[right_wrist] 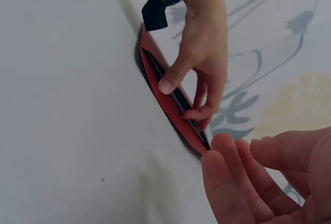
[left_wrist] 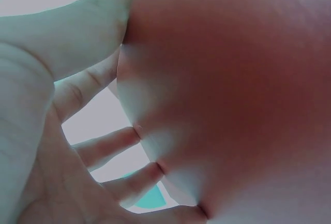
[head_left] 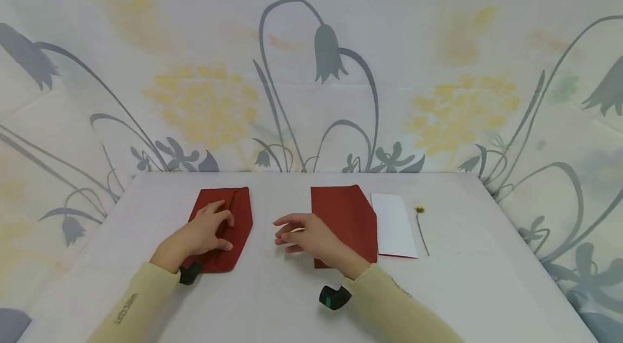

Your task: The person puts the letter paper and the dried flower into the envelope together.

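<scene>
On the left, a red envelope (head_left: pixel 242 224) lies with its folded flap edge facing up. My left hand (head_left: pixel 206 230) rests on it, spread fingertips and thumb touching the paper. The left wrist view shows those fingertips (left_wrist: pixel 150 169) against the blurred reddish surface of the envelope (left_wrist: pixel 222 94). In the right wrist view, the thumb sits beside a dark gap along the flap of the envelope (right_wrist: pixel 166 105). My right hand (head_left: pixel 311 237) hovers between the two envelopes with loosely bent fingers and nothing in them. Its forearm partly covers a second red envelope (head_left: pixel 343 210).
Right of the second envelope lies a white card (head_left: pixel 393 224) with a red lower edge. Beside it is a dried yellow flower (head_left: pixel 419 209) on a thin stem. A white cloth covers the table (head_left: pixel 277 299), and a flower-patterned backdrop (head_left: pixel 311 105) stands behind.
</scene>
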{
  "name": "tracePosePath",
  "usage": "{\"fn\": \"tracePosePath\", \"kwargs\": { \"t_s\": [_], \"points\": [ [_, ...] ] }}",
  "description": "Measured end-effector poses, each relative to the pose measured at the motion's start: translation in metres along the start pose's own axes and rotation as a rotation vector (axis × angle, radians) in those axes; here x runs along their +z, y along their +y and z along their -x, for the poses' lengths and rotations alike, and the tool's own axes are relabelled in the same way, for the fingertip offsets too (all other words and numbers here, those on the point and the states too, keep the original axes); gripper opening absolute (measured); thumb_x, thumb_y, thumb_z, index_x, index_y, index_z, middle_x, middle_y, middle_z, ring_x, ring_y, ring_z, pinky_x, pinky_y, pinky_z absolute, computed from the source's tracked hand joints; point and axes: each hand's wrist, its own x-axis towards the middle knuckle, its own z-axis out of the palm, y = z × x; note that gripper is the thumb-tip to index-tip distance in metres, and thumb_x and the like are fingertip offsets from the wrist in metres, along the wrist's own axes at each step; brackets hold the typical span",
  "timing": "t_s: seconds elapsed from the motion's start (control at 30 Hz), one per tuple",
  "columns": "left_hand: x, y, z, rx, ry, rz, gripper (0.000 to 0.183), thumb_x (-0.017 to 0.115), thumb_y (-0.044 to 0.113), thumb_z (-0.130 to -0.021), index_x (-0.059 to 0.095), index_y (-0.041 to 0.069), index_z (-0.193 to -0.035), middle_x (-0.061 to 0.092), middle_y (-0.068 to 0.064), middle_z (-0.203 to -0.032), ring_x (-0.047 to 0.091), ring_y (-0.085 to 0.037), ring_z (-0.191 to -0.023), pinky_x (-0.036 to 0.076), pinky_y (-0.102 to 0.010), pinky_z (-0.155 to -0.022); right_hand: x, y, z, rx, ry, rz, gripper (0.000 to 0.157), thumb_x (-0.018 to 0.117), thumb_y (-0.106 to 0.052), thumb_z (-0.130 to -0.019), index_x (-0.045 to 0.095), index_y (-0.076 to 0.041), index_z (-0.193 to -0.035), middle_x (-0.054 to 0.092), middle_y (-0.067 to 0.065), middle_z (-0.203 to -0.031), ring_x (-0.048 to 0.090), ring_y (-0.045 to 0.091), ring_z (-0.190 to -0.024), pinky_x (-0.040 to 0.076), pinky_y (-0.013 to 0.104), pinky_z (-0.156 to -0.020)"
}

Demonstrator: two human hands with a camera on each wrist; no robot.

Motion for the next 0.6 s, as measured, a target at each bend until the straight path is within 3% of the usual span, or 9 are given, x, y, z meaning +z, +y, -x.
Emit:
{"fn": "tracePosePath", "kwargs": {
  "t_s": [0.13,0.3,0.4,0.6],
  "points": [
    [0.0,-0.002,0.0,-0.009,-0.002,-0.005,0.036,0.086,0.022,-0.078,0.057,0.017,-0.099,0.025,-0.034,-0.151,0.021,-0.062,-0.134,0.039,-0.073,-0.091,-0.019,0.001,0.014,-0.102,0.048,0.13,0.03,0.066,-0.009,-0.096,0.065,-0.005,-0.126,0.069,0.008,-0.104,0.069,0.029,-0.099,0.057,0.034,-0.081],
    [0.001,-0.001,-0.001,-0.005,-0.01,0.016,0.036,0.086,0.023,-0.079,0.057,0.018,-0.1,0.024,-0.034,-0.152,0.019,-0.062,-0.135,0.039,-0.073,-0.091,-0.052,0.004,0.038,-0.247,0.188,0.312,0.027,0.068,-0.008,-0.095,0.067,-0.008,-0.122,0.07,0.01,-0.111,0.07,0.029,-0.097,0.056,0.028,-0.08],
    [0.001,0.001,-0.002,-0.004,-0.009,0.015,0.036,0.086,0.022,-0.079,0.057,0.018,-0.099,0.024,-0.034,-0.152,0.02,-0.062,-0.136,0.04,-0.072,-0.091,-0.074,0.004,0.053,-0.309,0.274,0.416,0.027,0.069,-0.007,-0.094,0.068,-0.008,-0.121,0.071,0.009,-0.112,0.07,0.024,-0.097,0.055,0.027,-0.082],
    [0.002,0.003,-0.001,-0.018,-0.013,0.018,0.035,0.085,0.02,-0.079,0.056,0.017,-0.099,0.024,-0.033,-0.153,0.021,-0.06,-0.136,0.041,-0.071,-0.091,-0.106,0.003,0.077,-0.47,0.367,0.701,0.028,0.07,-0.003,-0.091,0.069,-0.01,-0.118,0.07,0.003,-0.112,0.068,0.014,-0.095,0.057,0.031,-0.079]
  ]
}}
